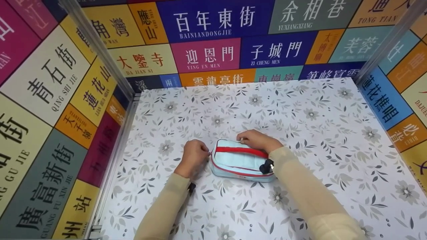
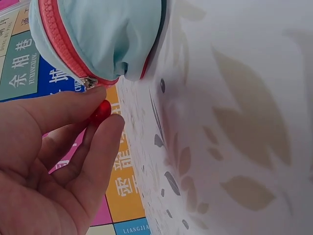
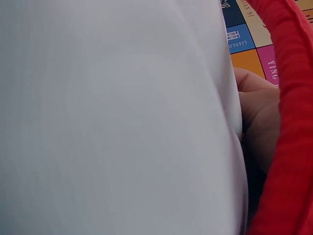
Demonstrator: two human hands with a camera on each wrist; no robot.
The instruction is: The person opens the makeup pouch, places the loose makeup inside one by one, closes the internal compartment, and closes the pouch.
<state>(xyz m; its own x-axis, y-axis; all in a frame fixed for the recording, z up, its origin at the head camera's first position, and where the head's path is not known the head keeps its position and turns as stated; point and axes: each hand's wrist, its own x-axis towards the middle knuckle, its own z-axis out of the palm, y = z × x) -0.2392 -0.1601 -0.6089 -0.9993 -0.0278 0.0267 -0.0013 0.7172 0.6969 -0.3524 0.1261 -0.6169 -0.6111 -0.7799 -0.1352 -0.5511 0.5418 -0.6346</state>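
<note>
A light blue zip pouch (image 1: 238,161) with red piping and a red strap handle (image 1: 242,150) lies on the table. At its left end my left hand (image 1: 192,156) pinches a glossy red zipper pull (image 2: 101,112) between thumb and fingers. The metal zipper slider (image 2: 89,82) sits right above the thumb, at the end of the red zip. My right hand (image 1: 256,139) grips the pouch's far edge with curled fingers. In the right wrist view the pouch's pale side fills most of the picture and hides part of that right hand (image 3: 257,110).
The table (image 1: 213,213) has a white cover printed with grey flowers and leaves. Panels of colourful sign tiles (image 1: 205,55) stand along its back and sides, with metal frame posts (image 1: 100,50) at the corners. A black wrist device (image 1: 267,166) overlaps the pouch's right end.
</note>
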